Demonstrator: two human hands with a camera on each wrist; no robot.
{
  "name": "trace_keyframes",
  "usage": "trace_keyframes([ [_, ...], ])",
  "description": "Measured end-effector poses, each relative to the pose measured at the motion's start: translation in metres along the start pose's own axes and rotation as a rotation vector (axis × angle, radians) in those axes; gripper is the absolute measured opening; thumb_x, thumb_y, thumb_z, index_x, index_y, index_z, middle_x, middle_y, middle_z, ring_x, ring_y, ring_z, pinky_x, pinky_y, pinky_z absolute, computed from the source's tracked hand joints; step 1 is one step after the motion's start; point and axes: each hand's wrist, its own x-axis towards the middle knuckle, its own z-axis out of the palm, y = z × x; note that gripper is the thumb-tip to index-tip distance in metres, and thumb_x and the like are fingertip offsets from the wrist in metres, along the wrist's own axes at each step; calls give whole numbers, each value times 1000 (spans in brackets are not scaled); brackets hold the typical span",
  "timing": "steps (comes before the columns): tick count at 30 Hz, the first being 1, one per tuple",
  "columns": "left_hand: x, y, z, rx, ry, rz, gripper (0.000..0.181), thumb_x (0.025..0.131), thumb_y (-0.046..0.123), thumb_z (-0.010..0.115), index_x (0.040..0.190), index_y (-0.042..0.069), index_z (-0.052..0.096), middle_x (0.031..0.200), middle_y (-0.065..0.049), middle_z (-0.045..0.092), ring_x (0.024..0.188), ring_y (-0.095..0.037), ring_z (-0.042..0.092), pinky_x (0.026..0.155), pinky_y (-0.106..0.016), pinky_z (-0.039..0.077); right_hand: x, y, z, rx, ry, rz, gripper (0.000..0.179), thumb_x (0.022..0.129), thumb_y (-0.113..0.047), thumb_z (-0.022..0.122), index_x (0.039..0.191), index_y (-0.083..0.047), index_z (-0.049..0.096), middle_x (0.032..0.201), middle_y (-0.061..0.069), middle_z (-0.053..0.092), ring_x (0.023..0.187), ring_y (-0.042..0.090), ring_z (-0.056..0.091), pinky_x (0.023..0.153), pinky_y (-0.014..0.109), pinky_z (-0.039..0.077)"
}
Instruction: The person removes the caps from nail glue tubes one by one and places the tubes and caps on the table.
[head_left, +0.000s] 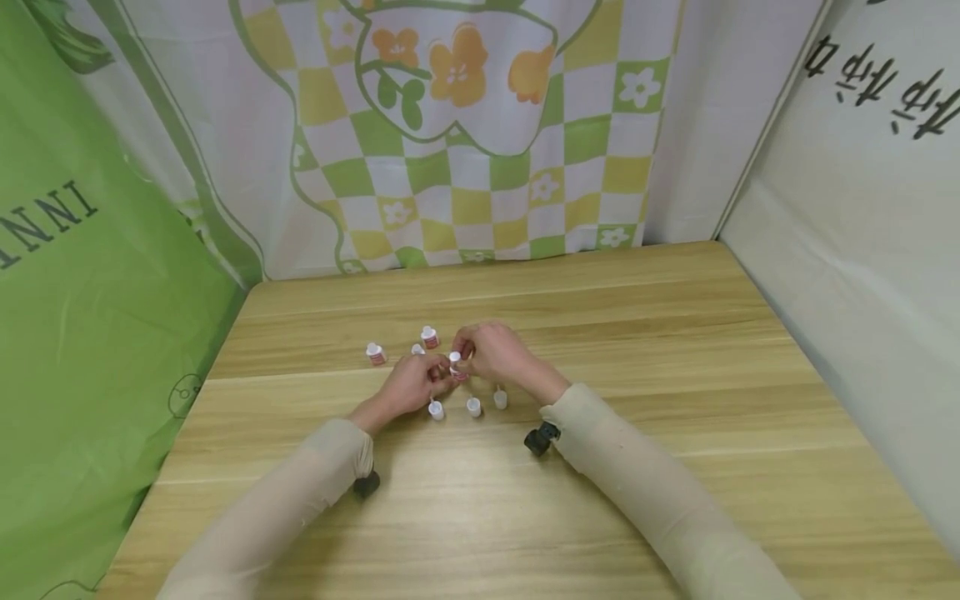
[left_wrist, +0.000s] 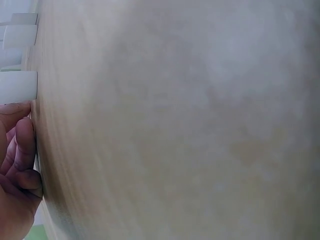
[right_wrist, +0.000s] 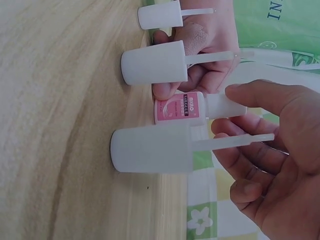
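A small nail glue bottle with a pink label stands upright on the table between both hands. My left hand holds the bottle low down, its thumb and fingers at the sides. From above, my right hand pinches the white cap on the bottle's neck between thumb and fingers. In front stand three white brush caps, the left one, the middle one and the right one, each with its applicator brush pointing up. In the left wrist view, my left fingers are close beside a white cap.
Behind my left hand stand three more small white bottles: one far left, one at the back and one partly hidden by the hand. The wooden table meets a patterned curtain behind and cloth walls at both sides.
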Motion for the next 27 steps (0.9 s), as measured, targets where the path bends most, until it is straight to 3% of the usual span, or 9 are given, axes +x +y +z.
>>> trace_keyframes([
  [27, -1, 0, 1, -15, 32, 8, 17, 82, 28, 72, 90, 15, 68, 65, 7, 64, 55, -2, 51, 55, -20, 42, -1, 0, -1, -7, -10, -8, 15, 78, -28, 74, 89, -23, 65, 82, -10, 67, 74, 5, 57, 69, 25, 47],
])
